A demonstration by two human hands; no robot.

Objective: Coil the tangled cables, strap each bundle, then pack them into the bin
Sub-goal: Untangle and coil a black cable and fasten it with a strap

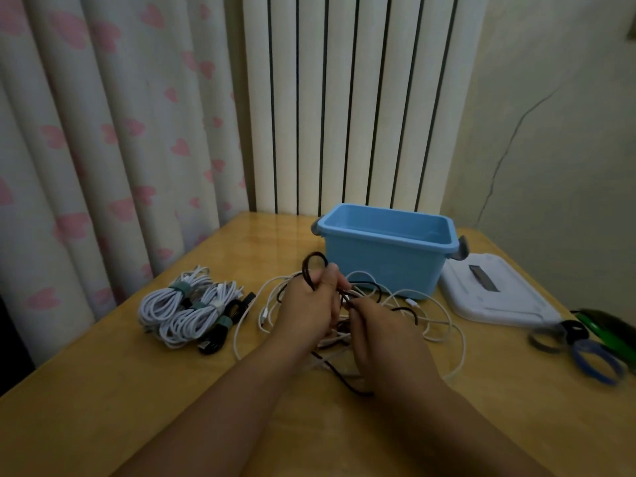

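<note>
The left hand (306, 304) has its grip closed round a dark braided cable (315, 270), whose loop stands up above the fingers. The right hand (382, 339), just beside it, curls its grip round the same dark cable lower down; its fingertips are hidden behind the hand. Both hands hover over a loose tangle of thin white cables (430, 321) spread on the glossy yellow wooden worktop (103, 390).

To the left of the tangle lie coiled white cable bundles (179, 308) bound with grey-green straps (181, 289), with a strapped black bundle (220, 333) touching them. Behind the hands stands the open light-blue plastic bin (382, 253), and the white flat lid (495, 294) lies just beside it on the right. Spare looped straps in blue, black and green (592, 349) lie near the worktop's right edge. Bare worktop lies in front of the bundles, toward the near edge. No writing can be read on anything.
</note>
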